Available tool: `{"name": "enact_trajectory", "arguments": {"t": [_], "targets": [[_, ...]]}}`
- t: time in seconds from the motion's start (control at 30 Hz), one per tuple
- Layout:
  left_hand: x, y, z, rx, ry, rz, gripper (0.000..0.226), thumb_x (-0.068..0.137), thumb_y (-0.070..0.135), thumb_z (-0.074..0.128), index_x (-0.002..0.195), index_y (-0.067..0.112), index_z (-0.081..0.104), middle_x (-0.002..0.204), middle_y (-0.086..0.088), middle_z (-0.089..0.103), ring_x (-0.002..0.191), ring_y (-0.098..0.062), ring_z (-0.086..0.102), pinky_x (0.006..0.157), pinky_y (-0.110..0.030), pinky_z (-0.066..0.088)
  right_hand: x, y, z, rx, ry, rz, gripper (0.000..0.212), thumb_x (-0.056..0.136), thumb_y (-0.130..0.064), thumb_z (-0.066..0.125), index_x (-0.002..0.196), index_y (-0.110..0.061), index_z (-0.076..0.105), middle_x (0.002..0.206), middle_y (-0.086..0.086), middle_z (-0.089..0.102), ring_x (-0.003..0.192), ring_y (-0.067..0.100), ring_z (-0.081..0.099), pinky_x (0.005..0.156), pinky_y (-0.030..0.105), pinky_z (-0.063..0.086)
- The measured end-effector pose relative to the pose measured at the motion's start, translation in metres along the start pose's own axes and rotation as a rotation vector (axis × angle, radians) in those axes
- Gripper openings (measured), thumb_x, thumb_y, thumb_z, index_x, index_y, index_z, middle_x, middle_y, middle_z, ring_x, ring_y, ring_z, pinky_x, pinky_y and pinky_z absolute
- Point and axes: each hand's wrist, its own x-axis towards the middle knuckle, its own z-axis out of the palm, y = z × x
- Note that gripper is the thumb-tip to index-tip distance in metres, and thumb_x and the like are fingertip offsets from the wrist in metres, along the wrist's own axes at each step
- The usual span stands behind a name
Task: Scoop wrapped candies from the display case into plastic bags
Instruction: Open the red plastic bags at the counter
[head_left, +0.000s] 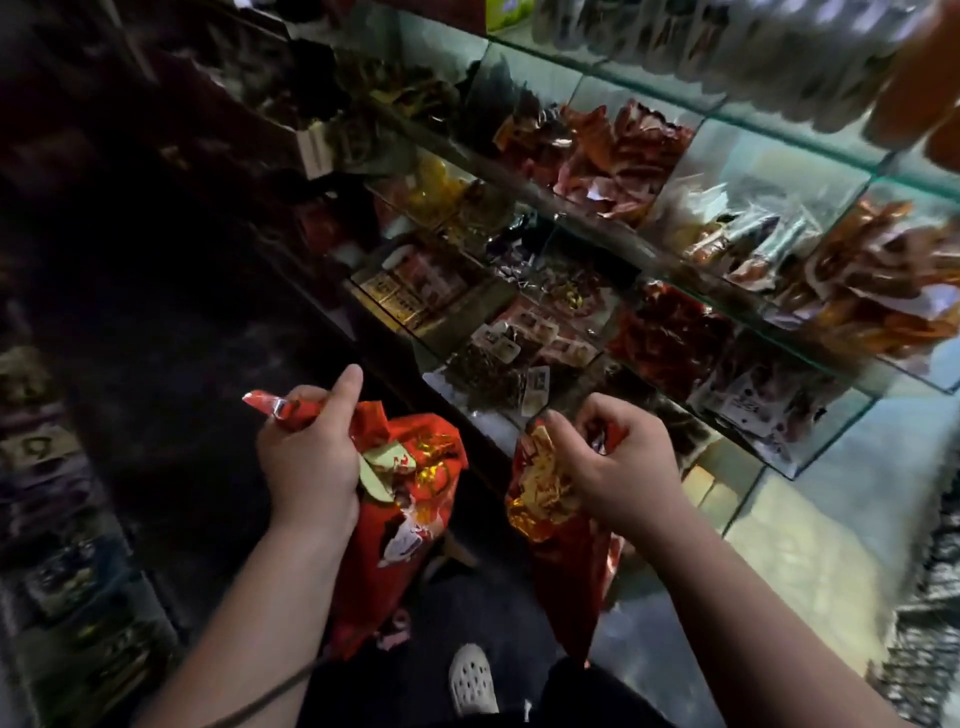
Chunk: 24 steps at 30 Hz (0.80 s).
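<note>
1. From my remote seat, the left hand sits at about 8 o'clock from the centre of the view. Its fingers are curled tight round the bunched neck of a red plastic bag, which hangs below the fist.
2. The right hand is at about 5 o'clock. It is clenched on the gathered top of a second red bag, which dangles toward the floor.
3. Both bags already carry wrapped candies. Gold and red wrappers show at the mouth of the left one, and gold foil presses against the right one's side.
4. The display case runs from 12 round to 3 o'clock, with glass compartments stepped in tiers. The nearest bin of red wrapped candies lies at 1 o'clock from the right hand, well apart from it.
5. My reading is that I'm between scoops, holding and gathering the bags, not reaching into the case. I see no scoop in either hand.
6. The next move needs a free hand. I'd pass one bag across or hang it from a finger, then spread the other bag's mouth before reaching to 1 o'clock.
7. I'd also mind the glass dividers, since a full bag swinging at 5 o'clock could knock them.
8. A pale shoe stands at 6 o'clock.
</note>
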Motion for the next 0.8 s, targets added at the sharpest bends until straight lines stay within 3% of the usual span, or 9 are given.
{"name": "enact_trajectory", "arguments": {"t": [0.13,0.27,0.4,0.53,0.63,0.8], "targets": [[0.051,0.007,0.024,-0.078,0.085,0.026,0.036,0.071,0.048,0.083,0.055,0.026,0.060,0.061,0.006,0.065,0.064,-0.015,0.070,0.061,-0.028,0.057,0.056,0.008,0.009,0.018,-0.031,-0.012,0.040,0.089,-0.030,0.075,0.059,-0.016,0.051,0.057,0.003,0.055,0.052,0.008,0.049,0.046,0.016,0.038],[0.096,0.012,0.054,-0.119,0.167,0.076,0.034,0.072,0.042,0.083,0.053,0.027,0.061,0.057,0.010,0.061,0.056,-0.008,0.066,0.052,-0.020,0.052,0.119,0.021,0.016,0.043,-0.054,-0.062,0.043,0.089,-0.031,0.075,0.058,-0.018,0.049,0.052,-0.004,0.049,0.051,0.005,0.046,0.049,0.016,0.037],[0.132,0.016,0.088,-0.135,0.188,0.077,0.035,0.069,0.044,0.083,0.051,0.026,0.058,0.055,0.011,0.058,0.055,-0.009,0.063,0.053,-0.025,0.052,0.176,0.035,0.026,0.075,-0.109,-0.100,0.043,0.089,-0.032,0.075,0.058,-0.019,0.049,0.056,0.000,0.055,0.052,0.009,0.050,0.051,0.019,0.040],[0.164,0.020,0.123,-0.090,0.188,0.117,0.037,0.070,0.042,0.084,0.052,0.025,0.057,0.055,0.010,0.057,0.056,-0.011,0.062,0.055,-0.028,0.052,0.233,0.037,0.044,0.088,-0.125,-0.177,0.047,0.088,-0.026,0.077,0.055,-0.029,0.044,0.056,-0.015,0.055,0.054,0.003,0.051,0.054,0.014,0.037],[0.180,0.026,0.146,-0.070,0.182,0.125,0.039,0.069,0.045,0.085,0.054,0.024,0.056,0.058,0.003,0.058,0.063,-0.020,0.063,0.064,-0.039,0.055,0.266,0.032,0.058,0.124,-0.151,-0.210,0.046,0.089,-0.023,0.076,0.055,-0.028,0.045,0.059,-0.010,0.062,0.060,0.006,0.060,0.058,0.024,0.045],[0.213,0.041,0.181,0.047,0.145,0.134,0.042,0.069,0.056,0.081,0.055,0.023,0.059,0.065,-0.003,0.063,0.065,-0.021,0.065,0.072,-0.043,0.056,0.315,0.025,0.076,0.173,-0.137,-0.262,0.047,0.089,-0.021,0.076,0.057,-0.030,0.043,0.052,-0.012,0.047,0.054,0.003,0.047,0.055,0.015,0.036]]}}
